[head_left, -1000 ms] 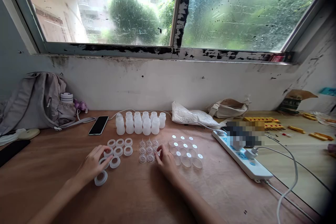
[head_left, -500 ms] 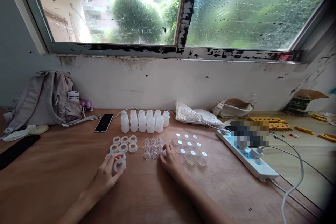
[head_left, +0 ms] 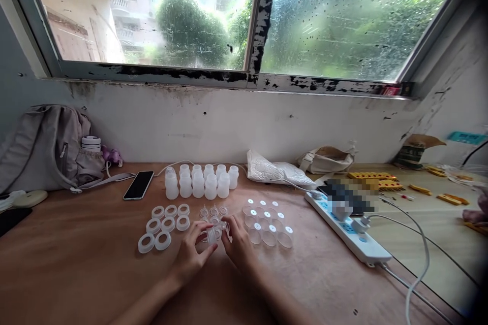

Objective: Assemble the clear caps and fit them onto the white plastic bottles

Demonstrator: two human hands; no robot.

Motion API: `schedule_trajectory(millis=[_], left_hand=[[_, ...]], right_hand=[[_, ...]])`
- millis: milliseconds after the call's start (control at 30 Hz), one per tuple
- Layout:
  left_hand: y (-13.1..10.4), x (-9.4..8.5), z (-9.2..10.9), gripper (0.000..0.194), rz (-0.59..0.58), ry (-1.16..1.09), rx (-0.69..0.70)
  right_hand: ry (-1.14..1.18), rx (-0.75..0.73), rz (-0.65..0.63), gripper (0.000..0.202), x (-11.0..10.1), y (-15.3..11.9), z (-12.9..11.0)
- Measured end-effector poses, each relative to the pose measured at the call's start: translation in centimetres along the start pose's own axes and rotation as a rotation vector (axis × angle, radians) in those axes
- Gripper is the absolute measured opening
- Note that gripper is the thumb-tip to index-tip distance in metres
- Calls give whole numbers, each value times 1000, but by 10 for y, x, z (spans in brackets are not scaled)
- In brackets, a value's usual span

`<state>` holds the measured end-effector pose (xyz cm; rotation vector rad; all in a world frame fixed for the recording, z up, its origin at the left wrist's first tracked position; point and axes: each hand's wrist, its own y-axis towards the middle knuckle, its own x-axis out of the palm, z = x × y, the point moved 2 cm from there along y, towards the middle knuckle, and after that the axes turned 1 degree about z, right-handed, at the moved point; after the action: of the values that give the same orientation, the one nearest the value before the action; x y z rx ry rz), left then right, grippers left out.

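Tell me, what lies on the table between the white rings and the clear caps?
In the head view, the small clear nipples lie between the rings and the caps; both hands meet there, left hand and right hand.

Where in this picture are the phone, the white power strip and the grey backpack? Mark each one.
phone (head_left: 139,185), head view, middle of its dark screen.
white power strip (head_left: 343,231), head view, its top face.
grey backpack (head_left: 41,147), head view, its front panel.

The left hand has left the rings and joined the right hand on a small clear piece.
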<state>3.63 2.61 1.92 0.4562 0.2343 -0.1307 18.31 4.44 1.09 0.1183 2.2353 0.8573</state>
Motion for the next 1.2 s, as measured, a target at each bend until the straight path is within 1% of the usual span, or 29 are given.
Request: schedule_trajectory(millis=[67,133,267,333,400,467,533,600,633,700,733,767,833,900,933,1033,1167,1200], left_hand=[[-1,-4,-2,31,24,-48,-35],[-1,-8,-3,31,47,-50,-69],[0,-13,0,30,20,108,-88],[-1,-12,1,31,-4,140,-87],[-1,-11,-1,31,-14,115,-86],[-2,-10,-5,31,1,69,-89],[-2,-10,-9,30,26,26,-102],[-3,-10,-12,31,46,0,-120],[-3,-10,-13,31,53,3,-126],[-4,-11,-12,32,63,38,-126],[-4,-12,-11,32,64,62,-118],[-5,-12,-10,31,59,83,-108],[-5,-12,-8,30,34,92,-84],[-6,-12,-5,28,5,60,-67],[-6,-11,-4,27,-10,47,-63],[-7,-11,0,27,-15,82,-53],[-7,-12,5,26,73,185,-89],[-7,-12,6,25,77,188,-108]], right_hand=[[2,10,5,26,-2,1,0],[16,17,-14,25,-3,2,0],[91,15,-113,30,3,-4,-6],[153,5,-137,36,6,-8,-11],[233,-3,-132,41,7,-10,-16],[332,2,-128,44,4,-10,-20],[449,40,-143,45,0,-7,-22],[562,122,-141,41,-5,-3,-23],[610,182,-119,37,-7,-2,-22],[711,327,-60,29,-8,1,-19],[777,409,-61,28,-7,2,-17],[856,490,-96,28,-5,3,-16],[1028,618,-245,29,0,2,-14],[1148,681,-371,26,6,0,-14],[1176,692,-390,24,7,0,-13],[1166,676,-348,24,10,0,-11],[982,566,-245,24,11,1,-10],[930,535,-230,23,10,2,-10]])
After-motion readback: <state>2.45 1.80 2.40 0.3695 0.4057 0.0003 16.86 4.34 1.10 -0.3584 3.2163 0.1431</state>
